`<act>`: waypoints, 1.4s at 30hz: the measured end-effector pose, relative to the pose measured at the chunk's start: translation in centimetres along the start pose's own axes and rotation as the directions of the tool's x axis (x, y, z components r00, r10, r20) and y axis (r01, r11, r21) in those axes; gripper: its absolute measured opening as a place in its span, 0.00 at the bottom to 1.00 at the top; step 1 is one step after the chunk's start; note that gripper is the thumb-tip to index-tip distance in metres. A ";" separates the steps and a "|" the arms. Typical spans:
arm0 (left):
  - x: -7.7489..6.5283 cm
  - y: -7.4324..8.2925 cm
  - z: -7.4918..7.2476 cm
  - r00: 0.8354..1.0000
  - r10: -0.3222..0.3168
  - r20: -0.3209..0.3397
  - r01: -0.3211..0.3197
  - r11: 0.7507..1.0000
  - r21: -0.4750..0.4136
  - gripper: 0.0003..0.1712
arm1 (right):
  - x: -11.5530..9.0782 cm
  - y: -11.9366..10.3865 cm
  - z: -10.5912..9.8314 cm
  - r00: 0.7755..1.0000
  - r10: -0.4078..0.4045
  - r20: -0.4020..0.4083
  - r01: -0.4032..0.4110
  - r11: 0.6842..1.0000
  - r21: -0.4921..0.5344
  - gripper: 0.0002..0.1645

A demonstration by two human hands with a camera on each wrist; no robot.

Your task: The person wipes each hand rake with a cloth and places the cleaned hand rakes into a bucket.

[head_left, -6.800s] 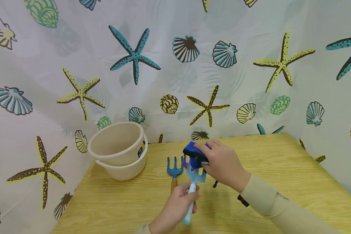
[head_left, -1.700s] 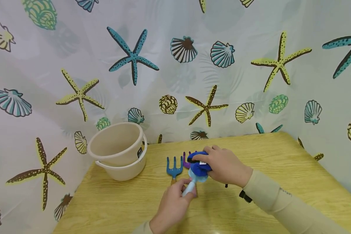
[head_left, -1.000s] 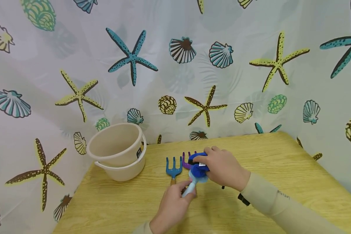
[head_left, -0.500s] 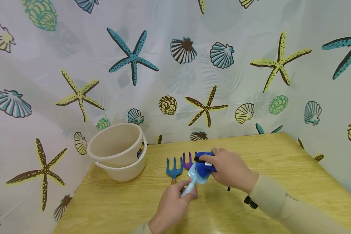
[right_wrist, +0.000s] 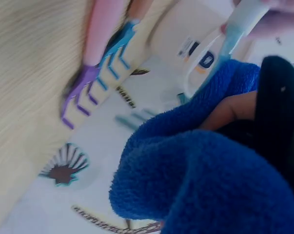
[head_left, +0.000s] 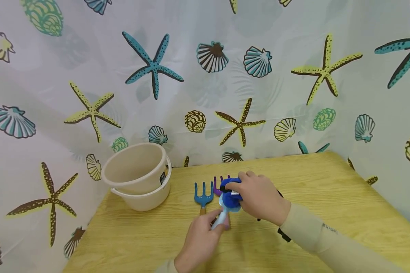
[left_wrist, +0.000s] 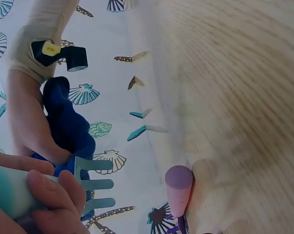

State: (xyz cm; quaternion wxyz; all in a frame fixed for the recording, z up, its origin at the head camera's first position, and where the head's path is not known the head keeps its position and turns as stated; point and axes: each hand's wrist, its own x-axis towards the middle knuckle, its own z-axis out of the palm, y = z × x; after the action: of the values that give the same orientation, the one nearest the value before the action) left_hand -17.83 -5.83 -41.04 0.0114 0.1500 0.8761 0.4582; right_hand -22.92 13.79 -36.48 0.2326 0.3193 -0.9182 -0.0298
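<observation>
Here's the light blue fork (left_wrist: pixel 95 184), up off the table (head_left: pixel 294 178), my left hand (head_left: pixel 199 239) wrapped round its handle! And my right hand (head_left: pixel 263 199) has a bunched blue cloth (right_wrist: pixel 156 170) gripped right up against the fork's head. Just beyond, the pink-handled purple fork (right_wrist: pixel 93 66) lies on the wood, the darker blue fork (head_left: pixel 203 199) beside it on the left. Further left stands the cream bucket (head_left: pixel 143 201), handle down, and behind everything hangs the starfish-and-shell curtain (head_left: pixel 280 30).
</observation>
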 end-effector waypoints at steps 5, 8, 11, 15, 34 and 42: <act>-0.3 -0.1 0.2 1.000 -0.006 -0.001 0.006 1.000 -0.016 0.19 | 0.0 1.3 0.9 0.998 0.057 -0.005 -0.057 0.998 -0.034 0.26; -0.2 0.0 0.2 1.000 -0.025 0.005 0.025 0.999 -0.020 0.18 | -0.2 1.3 0.8 0.998 0.052 -0.026 -0.053 0.997 -0.046 0.28; 0.0 0.0 0.0 0.999 -0.039 0.006 0.039 0.999 -0.014 0.17 | -0.5 0.5 0.2 1.000 0.001 -0.021 -0.002 0.999 -0.032 0.29; 0.2 0.0 -0.1 0.999 -0.054 0.005 0.054 0.998 -0.025 0.15 | -1.0 -1.0 -0.6 0.993 -0.120 -0.022 0.121 0.992 0.033 0.27; 0.0 0.2 0.0 0.997 -0.075 0.009 0.076 0.996 -0.054 0.18 | -2.1 0.4 -0.3 0.997 -0.062 -0.047 0.058 0.996 -0.066 0.23; 0.2 0.1 -0.3 0.999 -0.029 -0.031 0.029 0.999 -0.026 0.19 | -1.9 1.1 -0.8 0.998 0.006 -0.068 -0.016 0.991 -0.136 0.24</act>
State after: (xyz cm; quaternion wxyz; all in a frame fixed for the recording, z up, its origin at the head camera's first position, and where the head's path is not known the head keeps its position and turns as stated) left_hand -18.02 -5.95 -40.84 0.0060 0.1299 0.8724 0.4713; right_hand -21.89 15.92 -36.27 0.2847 0.2984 -0.9074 -0.0804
